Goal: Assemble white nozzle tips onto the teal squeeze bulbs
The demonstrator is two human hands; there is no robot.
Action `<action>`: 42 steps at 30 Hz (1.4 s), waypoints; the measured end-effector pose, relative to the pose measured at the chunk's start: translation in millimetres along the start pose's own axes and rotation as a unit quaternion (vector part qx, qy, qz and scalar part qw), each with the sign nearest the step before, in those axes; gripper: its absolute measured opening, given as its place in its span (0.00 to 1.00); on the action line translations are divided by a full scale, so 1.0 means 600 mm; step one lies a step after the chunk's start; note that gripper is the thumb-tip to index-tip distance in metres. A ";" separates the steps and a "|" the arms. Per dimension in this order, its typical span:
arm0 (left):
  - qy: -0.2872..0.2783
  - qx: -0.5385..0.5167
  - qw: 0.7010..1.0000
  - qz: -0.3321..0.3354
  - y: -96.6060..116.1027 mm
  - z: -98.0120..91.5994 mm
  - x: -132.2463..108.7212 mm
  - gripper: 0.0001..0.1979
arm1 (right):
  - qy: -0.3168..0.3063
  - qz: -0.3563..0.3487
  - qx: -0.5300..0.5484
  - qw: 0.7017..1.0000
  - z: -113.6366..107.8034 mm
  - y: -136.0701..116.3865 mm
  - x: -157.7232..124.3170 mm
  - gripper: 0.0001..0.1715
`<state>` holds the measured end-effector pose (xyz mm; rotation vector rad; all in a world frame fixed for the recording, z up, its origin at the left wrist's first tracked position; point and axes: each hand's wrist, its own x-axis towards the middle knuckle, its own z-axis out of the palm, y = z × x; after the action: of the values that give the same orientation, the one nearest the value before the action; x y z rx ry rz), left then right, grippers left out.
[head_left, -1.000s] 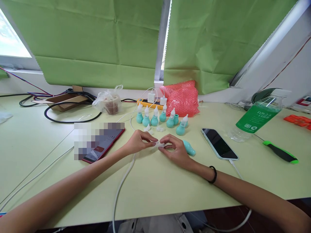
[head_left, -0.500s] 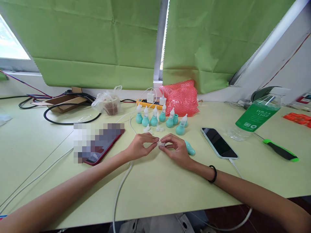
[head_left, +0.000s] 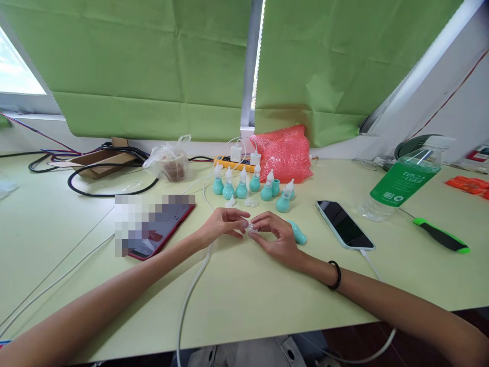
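Both hands meet at the middle of the pale green table (head_left: 248, 290). My left hand (head_left: 221, 224) and my right hand (head_left: 275, 235) pinch a small clear plastic piece (head_left: 252, 228) between their fingertips. A teal rubber bulb (head_left: 298, 233) lies on its side just right of my right hand. Behind the hands stands a row of several teal bulbs with white tips (head_left: 252, 187). A few loose clear parts (head_left: 250, 202) lie between that row and my fingers.
A red phone (head_left: 160, 229) lies to the left, a light blue phone (head_left: 344, 225) on a cable to the right. A green-labelled bottle (head_left: 405, 183), green-handled screwdriver (head_left: 439, 235), pink bubble wrap (head_left: 284, 155), power strip (head_left: 235, 162), bagged cup (head_left: 170, 163) and black cables (head_left: 110, 178) stand around.
My left fingers have loosened and stretched out a little over the clear piece. The hands have stayed in the same spot; the view shifted slightly.
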<state>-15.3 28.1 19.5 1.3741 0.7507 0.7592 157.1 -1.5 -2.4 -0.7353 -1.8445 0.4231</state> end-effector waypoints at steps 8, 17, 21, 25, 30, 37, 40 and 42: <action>-0.058 0.097 0.993 0.042 0.014 -0.004 -0.007 0.16 | 0.004 -0.078 -0.039 0.996 -0.001 -0.002 -0.002 0.06; -0.056 0.070 0.994 0.066 0.007 -0.003 -0.005 0.17 | 0.015 -0.136 -0.048 0.989 0.002 0.008 -0.007 0.11; -0.051 0.065 0.995 0.052 0.005 -0.006 -0.004 0.21 | 0.011 -0.143 -0.053 0.988 0.000 0.006 -0.006 0.12; -0.051 0.081 0.994 0.055 0.005 -0.006 -0.005 0.18 | 0.012 -0.150 -0.052 0.987 0.000 0.006 -0.006 0.12; -0.041 0.091 0.993 0.062 0.010 -0.005 -0.006 0.16 | 0.008 -0.156 -0.054 0.986 0.000 0.000 -0.004 0.12; -0.070 0.097 0.992 0.041 0.021 -0.008 -0.011 0.15 | 0.005 -0.147 -0.041 0.988 0.001 -0.010 -0.005 0.10; -0.088 0.109 0.990 0.027 0.018 -0.015 -0.009 0.18 | 0.005 -0.122 -0.036 0.992 0.002 -0.006 -0.007 0.08; -0.096 0.109 0.989 0.022 0.016 -0.019 -0.006 0.22 | 0.008 -0.114 -0.036 0.993 0.002 -0.003 -0.007 0.07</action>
<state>-27.0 31.7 28.4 1.6395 0.6670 0.5799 156.3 -5.7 -4.5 -0.5671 -1.9103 0.2027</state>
